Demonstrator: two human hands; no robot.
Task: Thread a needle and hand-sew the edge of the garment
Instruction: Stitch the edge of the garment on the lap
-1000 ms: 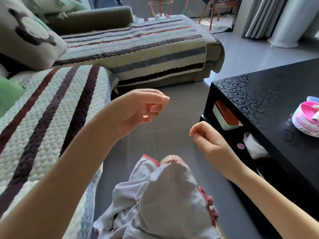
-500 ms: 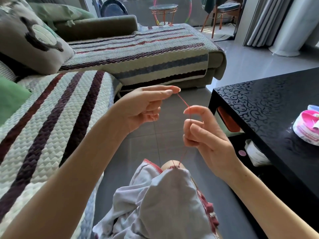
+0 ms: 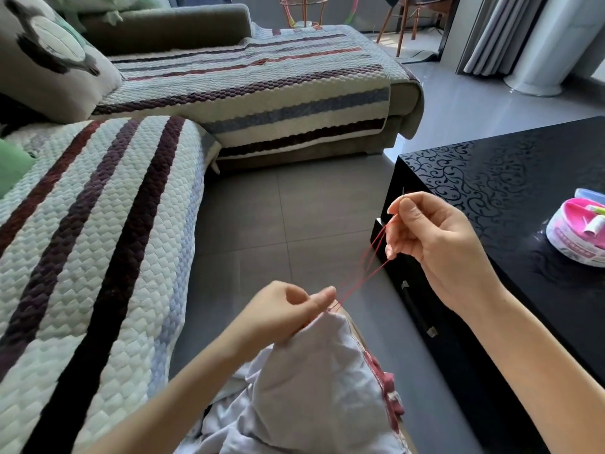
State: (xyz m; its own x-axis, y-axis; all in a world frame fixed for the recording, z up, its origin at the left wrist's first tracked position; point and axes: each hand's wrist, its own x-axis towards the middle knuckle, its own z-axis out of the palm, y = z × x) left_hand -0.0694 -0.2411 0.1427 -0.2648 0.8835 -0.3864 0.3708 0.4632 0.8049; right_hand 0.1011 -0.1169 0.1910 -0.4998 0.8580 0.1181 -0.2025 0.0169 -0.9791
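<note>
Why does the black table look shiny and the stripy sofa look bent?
Head view: window daylight glares off the glossy black patterned table and the grey tiled floor; the wide-angle lens bends the striped quilted sofa cover; the thin red thread looks sharp.

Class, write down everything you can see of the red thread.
The red thread is thin, like sewing cotton. Several taut strands run diagonally from the edge of the white garment, by the thumb of the left hand, up to the right hand, which pinches the needle. Whether they loop round a finger is unclear.
</note>
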